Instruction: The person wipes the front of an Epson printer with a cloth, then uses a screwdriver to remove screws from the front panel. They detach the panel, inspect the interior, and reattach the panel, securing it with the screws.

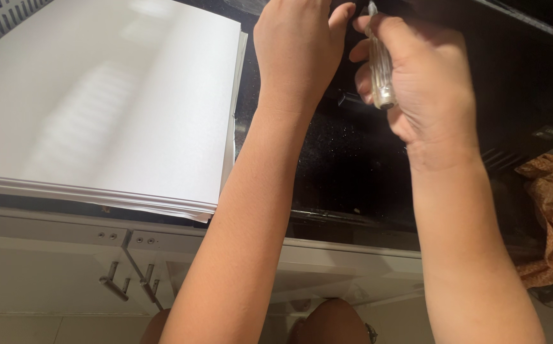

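A white paper stack [107,102] is lying on the dark bench [346,159], left of your fingers. Your left hand [298,54] is reaching forward, its fingers out of sight. Your right hand [416,76] is gripping a clear screwdriver [380,64], fingers wrapping its handle.

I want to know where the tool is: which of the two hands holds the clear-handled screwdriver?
The right hand grips the clear-handled screwdriver, fingers wrapped round it. The left hand beside it holds nothing visible.
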